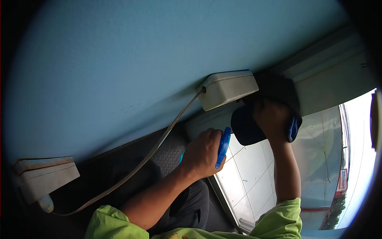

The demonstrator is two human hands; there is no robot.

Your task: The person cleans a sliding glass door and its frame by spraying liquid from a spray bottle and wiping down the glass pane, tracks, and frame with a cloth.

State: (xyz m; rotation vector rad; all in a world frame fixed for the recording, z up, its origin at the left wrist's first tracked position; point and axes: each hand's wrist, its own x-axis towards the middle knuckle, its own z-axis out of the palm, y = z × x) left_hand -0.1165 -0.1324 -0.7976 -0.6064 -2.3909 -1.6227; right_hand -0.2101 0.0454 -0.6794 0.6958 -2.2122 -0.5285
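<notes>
My left hand (203, 153) is closed around a spray bottle; its blue head (223, 147) sticks out past my fingers, and the hand hides most of its body. A small teal bit shows on the hand's other side. My right hand (272, 117) is closed on a dark blue cloth (245, 126), whose folds hang on both sides of the hand. That hand is up by the pale frame, just beside a grey-white box (230, 89) on the blue wall. Deep shadow covers the cloth's upper part, and I cannot tell exactly where it touches.
A cable (159, 141) runs from the box down to a second box (47, 175) at lower left. The blue wall (119, 79) fills the upper view. Below are dark textured flooring (171, 155) and light tiles (254, 167). A bright outdoor opening lies at right.
</notes>
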